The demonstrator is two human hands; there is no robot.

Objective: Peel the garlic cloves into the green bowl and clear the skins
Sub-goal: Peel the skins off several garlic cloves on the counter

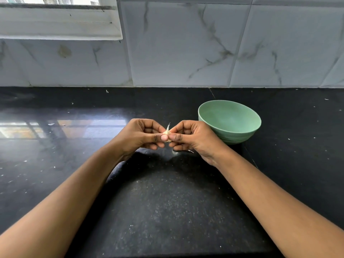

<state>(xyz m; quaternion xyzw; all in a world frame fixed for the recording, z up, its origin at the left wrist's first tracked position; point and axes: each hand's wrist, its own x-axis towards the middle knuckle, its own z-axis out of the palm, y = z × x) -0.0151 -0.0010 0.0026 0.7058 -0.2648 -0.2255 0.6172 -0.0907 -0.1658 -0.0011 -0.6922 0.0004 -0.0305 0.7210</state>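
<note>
Garlic clove (167, 133) pinched between both hands; green bowl (229, 121) just right.

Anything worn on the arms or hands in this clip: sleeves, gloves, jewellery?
Nothing worn that shows. The left hand and right hand are bare, with no gloves, rings or watch. The left forearm and right forearm are bare to the frame's edge, no sleeves in view. The thumbnails look short and unpainted.

Left grip (143, 135), right grip (193, 138), apparently thumb-to-thumb
</note>
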